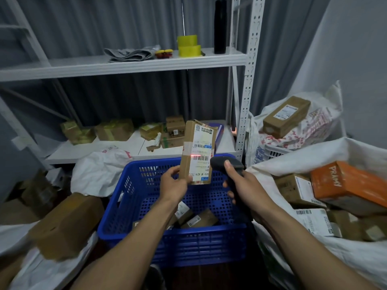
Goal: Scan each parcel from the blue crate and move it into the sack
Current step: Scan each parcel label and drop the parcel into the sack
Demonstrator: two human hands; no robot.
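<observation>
My forearms cross the crate (173,245) and hide part of its floor; two or three parcels (201,219) lie there, their labels too blurred to read. Above it my left grip (174,185) pinches the lower corner of an upright box (198,151), covering that edge. My right grip (243,183) is curled round the scanner (222,162), its handle mostly hidden; a red line falls on the box's barcode. The sack (303,155) to my right holds boxes and is cut off by the frame. Cartons on the far shelf (129,147) are dim.
</observation>
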